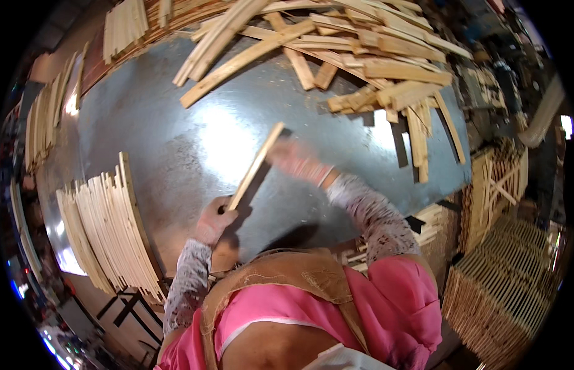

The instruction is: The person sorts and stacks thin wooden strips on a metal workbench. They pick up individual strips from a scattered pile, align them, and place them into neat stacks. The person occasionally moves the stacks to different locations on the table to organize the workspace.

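Wooden slat is up over the middle of the counter, tilted, far end toward the right. Left hand has its fingers wrapped round the near end. Right hand is blurred, beside the far end; can't tell if its fingers are touching the wood or free.

Handling, judged by eye: light, stiff, narrow, dry-looking, so not very slippery. Probably tough enough for normal handling, though a thin strip could crack if bent hard; edges may splinter. One hand at an end looks adequate; a grip near mid-length, or one at each end, should balance better.

Surface: smooth grey metal-looking sheet, glare patches, scuffs, some dust or chips. Jumbled pile of wooden strips on the far right part, ends crossing and overhanging each other. Neat row of slats at left, side by side, roughly parallel.

Room: workshop-like, cluttered. More stacked slats upper left, big stack of strips lower right, thick pale hose at right edge. Rim too dark and warped for detail.
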The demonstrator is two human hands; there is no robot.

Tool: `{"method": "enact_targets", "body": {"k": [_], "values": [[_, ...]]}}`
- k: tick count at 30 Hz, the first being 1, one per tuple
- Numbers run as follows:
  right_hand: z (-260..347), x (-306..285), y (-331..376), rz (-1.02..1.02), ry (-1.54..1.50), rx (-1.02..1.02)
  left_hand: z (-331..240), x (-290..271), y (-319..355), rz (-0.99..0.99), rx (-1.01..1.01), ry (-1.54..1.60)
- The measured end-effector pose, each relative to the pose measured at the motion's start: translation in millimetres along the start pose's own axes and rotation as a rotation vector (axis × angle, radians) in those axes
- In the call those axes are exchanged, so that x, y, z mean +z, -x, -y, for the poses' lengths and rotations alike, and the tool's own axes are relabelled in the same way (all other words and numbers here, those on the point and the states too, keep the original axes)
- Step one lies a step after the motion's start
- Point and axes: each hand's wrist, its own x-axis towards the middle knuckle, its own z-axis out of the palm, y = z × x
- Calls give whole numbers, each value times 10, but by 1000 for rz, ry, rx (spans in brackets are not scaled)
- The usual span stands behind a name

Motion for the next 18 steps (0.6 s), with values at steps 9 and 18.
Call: {"method": "enact_targets", "body": {"k": [9, 18], "values": [[-465, -1857, -1212, -848, 1172, 49, 1062, -1658, 1229, -701, -907, -787], [658, -1550, -835, -230, 716, 339, 1113, -885, -113, -476, 80, -274]]}}
